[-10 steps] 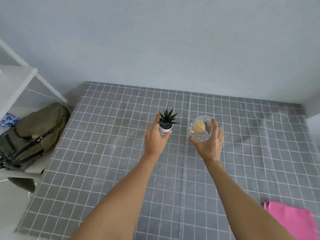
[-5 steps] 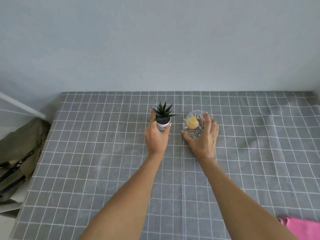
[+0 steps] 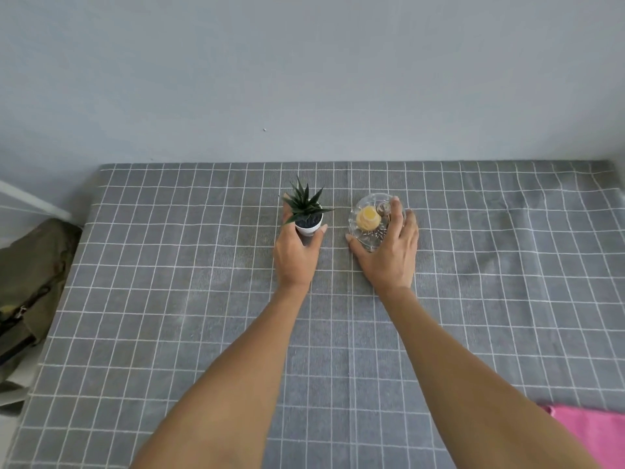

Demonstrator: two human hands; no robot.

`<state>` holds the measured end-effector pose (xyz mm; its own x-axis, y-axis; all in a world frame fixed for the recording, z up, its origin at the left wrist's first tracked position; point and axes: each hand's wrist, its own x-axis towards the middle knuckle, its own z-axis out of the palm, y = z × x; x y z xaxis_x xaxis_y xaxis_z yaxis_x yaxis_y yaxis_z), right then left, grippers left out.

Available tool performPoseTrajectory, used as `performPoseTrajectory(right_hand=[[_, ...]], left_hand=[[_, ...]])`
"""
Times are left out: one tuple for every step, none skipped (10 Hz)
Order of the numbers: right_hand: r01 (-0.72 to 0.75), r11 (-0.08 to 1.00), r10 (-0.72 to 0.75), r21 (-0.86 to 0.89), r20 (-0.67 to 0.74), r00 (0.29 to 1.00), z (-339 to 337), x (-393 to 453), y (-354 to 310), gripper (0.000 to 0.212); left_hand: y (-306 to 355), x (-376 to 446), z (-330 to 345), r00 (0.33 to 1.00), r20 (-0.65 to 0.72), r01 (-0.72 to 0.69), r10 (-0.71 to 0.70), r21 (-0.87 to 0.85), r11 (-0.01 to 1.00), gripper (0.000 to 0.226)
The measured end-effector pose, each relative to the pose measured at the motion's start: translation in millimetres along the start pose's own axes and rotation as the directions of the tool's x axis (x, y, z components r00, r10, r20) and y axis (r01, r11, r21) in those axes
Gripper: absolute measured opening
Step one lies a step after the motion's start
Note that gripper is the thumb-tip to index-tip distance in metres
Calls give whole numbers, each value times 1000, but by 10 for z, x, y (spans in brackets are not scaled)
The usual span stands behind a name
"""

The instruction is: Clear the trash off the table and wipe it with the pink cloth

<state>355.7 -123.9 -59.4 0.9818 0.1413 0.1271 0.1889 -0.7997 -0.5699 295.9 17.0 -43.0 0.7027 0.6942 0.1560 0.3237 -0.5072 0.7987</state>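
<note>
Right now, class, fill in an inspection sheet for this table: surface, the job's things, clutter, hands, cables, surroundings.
Surface: table covered by a grey cloth with a white grid; no loose trash seen on it.
Job's things: pink cloth lies at the near right corner, partly out of frame.
Clutter: small potted plant in a white pot; glass dish holding a yellow item and some small dark bits, side by side near the far middle.
Hands: left hand wraps the plant's pot; right hand grips the glass dish.
Cables: nothing seen.
Surroundings: plain grey wall behind; olive bag off the table's left edge.
</note>
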Motion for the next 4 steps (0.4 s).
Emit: performPoseTrajectory(right_hand=[[4,1000,-4,-24,34,999,-57,-11,-10,101],[14,998,-9,-53,105,994,-129,4,5,102],[7,993,20,-122,217,976,-267,4,-60,105],[-2,977,71,-213,318,945,-387,19,-97,111]], left_hand=[[5,6,-24,999,46,7,-8,23,1000,40],[-16,-2,-62,995,94,9,-14,58,998,41],[13,-31,-196,983,180,-33,19,74,997,56],[-4,-86,-340,961,276,-31,-9,142,989,100]])
